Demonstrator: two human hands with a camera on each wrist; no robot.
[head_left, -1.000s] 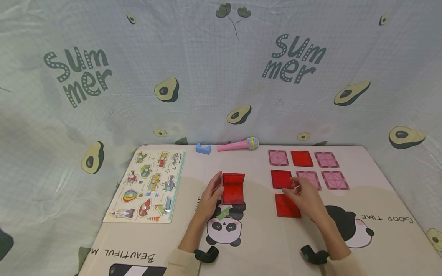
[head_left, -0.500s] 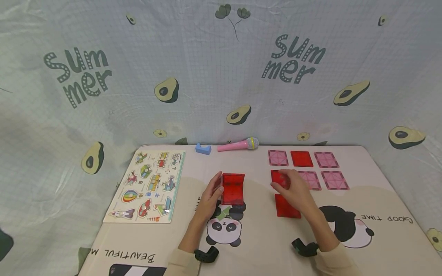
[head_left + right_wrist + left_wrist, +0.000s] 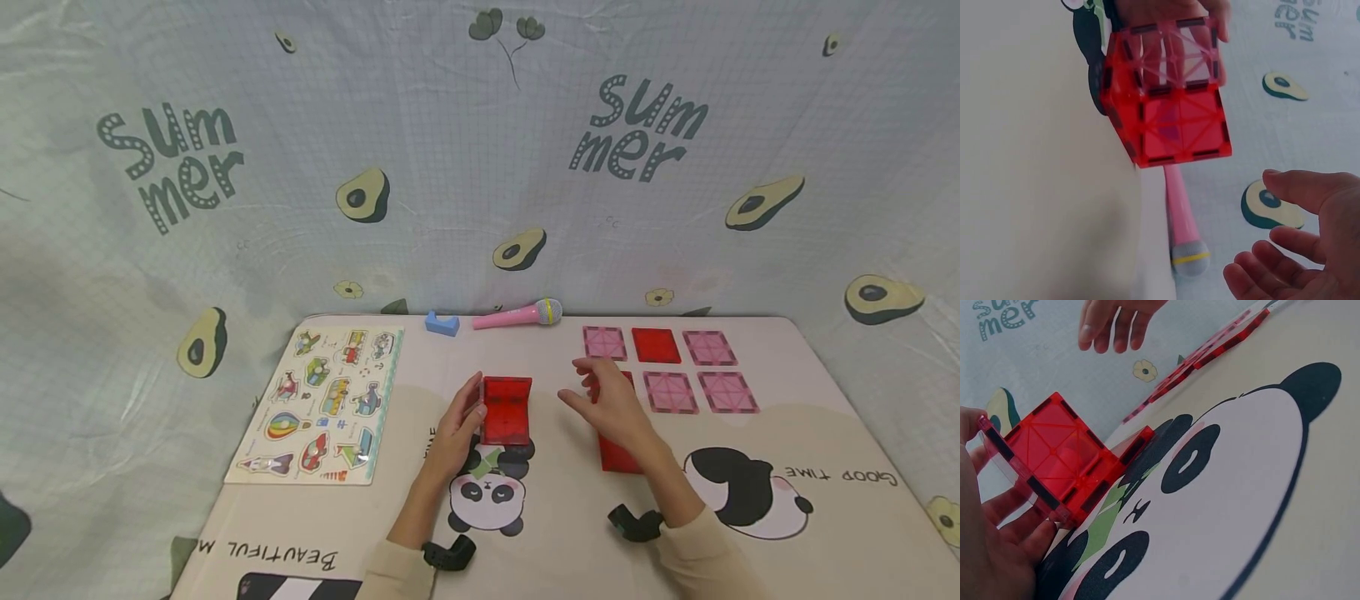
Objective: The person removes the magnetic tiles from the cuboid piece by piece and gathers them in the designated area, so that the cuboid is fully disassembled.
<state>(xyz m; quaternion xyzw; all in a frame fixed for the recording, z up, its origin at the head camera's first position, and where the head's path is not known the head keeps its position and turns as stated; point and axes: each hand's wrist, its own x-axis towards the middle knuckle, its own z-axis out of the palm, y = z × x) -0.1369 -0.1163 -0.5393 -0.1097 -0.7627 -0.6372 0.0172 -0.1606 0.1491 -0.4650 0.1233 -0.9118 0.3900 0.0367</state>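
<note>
My left hand (image 3: pixel 452 429) holds the left side of a small open box shape made of magnetic tiles. A pink see-through tile (image 3: pixel 1175 53) stands upright there, with my fingers behind it and the thumb at its edge. A red tile (image 3: pixel 506 423) lies flat as the base and another red tile (image 3: pixel 1054 447) stands upright at the back. My right hand (image 3: pixel 611 408) hovers to the right of this shape with spread fingers and nothing between them. Under it two loose red tiles (image 3: pixel 618 457) are partly hidden.
Behind my right hand lie several pink tiles (image 3: pixel 670 392) and a red tile (image 3: pixel 656 345) in rows. A pink toy microphone (image 3: pixel 517 315) and a blue block (image 3: pixel 442 324) sit at the back edge. A picture puzzle board (image 3: pixel 318 408) lies on the left.
My right hand has moved left across the red tiles, toward the tile shape, and its fingers have spread. The left hand and the tile shape have stayed in place.
</note>
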